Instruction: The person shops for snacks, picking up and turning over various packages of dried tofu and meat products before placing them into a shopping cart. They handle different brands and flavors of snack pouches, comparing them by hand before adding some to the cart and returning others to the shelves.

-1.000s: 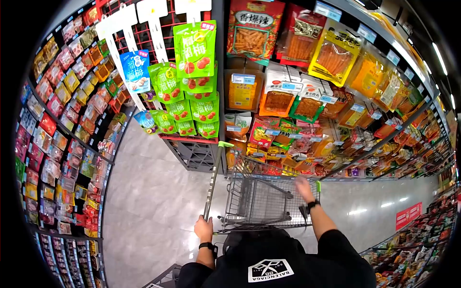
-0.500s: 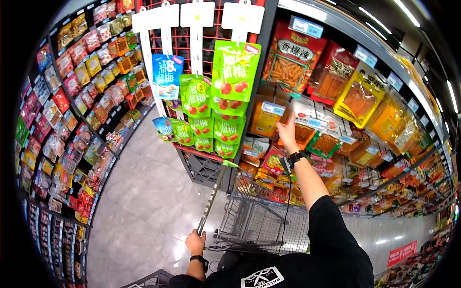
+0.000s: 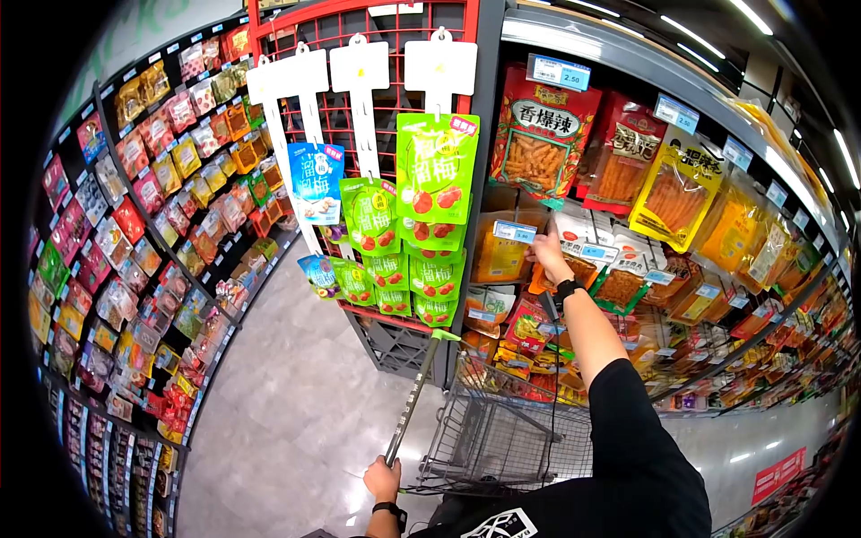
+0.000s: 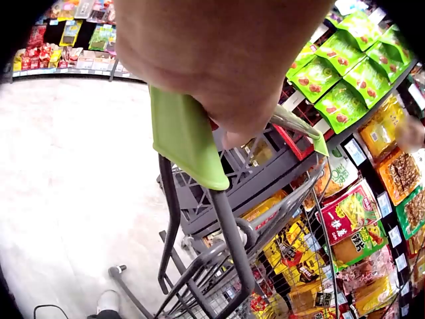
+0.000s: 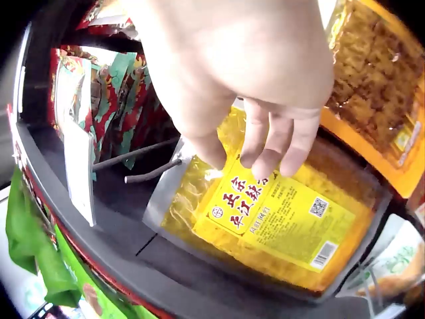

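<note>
At the bottom of the head view, my left hand (image 3: 383, 480) grips the near end of the shopping cart's handle bar (image 3: 413, 399). In the left wrist view a green end piece (image 4: 182, 136) of the handle shows just below that hand. My right hand (image 3: 549, 253) reaches up to the hanging snacks. Its thumb and bent fingertips lie over the front of a flat yellow snack packet (image 5: 285, 219), with a gap between thumb and fingers in the right wrist view. A metal hook (image 5: 149, 173) sticks out at the packet's upper edge.
Green plum snack pouches (image 3: 437, 170) hang on a red wire rack (image 3: 300, 18) left of the shelf. A red snack bag (image 3: 543, 125) hangs above the right hand, an orange-edged packet (image 5: 378, 86) beside it. The wire cart (image 3: 511, 439) stands below. Tiled floor (image 3: 269, 403) lies left.
My right hand has risen from over the cart to the yellow packet on the shelf. The left hand keeps its hold on the handle bar. The head view has shifted.
</note>
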`<state>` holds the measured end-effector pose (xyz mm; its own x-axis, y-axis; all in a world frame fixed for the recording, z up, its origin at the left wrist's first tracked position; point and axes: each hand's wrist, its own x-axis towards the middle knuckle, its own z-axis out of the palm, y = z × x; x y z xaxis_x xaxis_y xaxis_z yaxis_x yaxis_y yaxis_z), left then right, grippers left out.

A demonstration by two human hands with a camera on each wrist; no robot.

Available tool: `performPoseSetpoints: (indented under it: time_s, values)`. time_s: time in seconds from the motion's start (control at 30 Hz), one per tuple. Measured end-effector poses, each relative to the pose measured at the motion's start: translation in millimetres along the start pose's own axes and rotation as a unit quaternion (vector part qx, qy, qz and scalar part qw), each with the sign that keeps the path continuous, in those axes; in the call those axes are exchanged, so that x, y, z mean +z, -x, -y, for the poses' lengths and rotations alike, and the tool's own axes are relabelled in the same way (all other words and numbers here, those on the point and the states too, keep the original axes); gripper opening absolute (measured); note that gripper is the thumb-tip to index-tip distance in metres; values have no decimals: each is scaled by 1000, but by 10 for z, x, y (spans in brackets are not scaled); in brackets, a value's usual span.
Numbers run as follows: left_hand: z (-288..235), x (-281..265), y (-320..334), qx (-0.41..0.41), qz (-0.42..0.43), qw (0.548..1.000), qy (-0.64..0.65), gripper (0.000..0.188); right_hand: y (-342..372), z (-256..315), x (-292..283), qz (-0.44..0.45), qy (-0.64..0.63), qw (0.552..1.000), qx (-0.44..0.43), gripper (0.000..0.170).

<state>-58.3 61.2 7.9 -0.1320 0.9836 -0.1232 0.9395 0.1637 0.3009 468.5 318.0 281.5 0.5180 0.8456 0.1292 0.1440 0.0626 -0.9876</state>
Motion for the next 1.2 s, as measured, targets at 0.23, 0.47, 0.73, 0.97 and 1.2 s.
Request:
performPoseSetpoints:
  time_s: [0.23,0.47,0.73,0.97,1.2]
  values:
    - [10,24,-6,0,-12,1000,4,34,40,-286,-50,-149,213,958,-125,30]
    - [-43,1,-67,14,-4,1000,9,35,782,-66,185,-96,124,964,-215,26]
    - [-112,-15,-55,60,-81,978,184,41,1398,455,129,-79,17,986,-143,23]
    - [-881,-539,-87,136,61,854,498,52,2557,287,103,1,-230,972,38,17]
    - [-1542,-635,116,86,407,668,617,46,3218,-293,-63,6,-283,940,189,22]
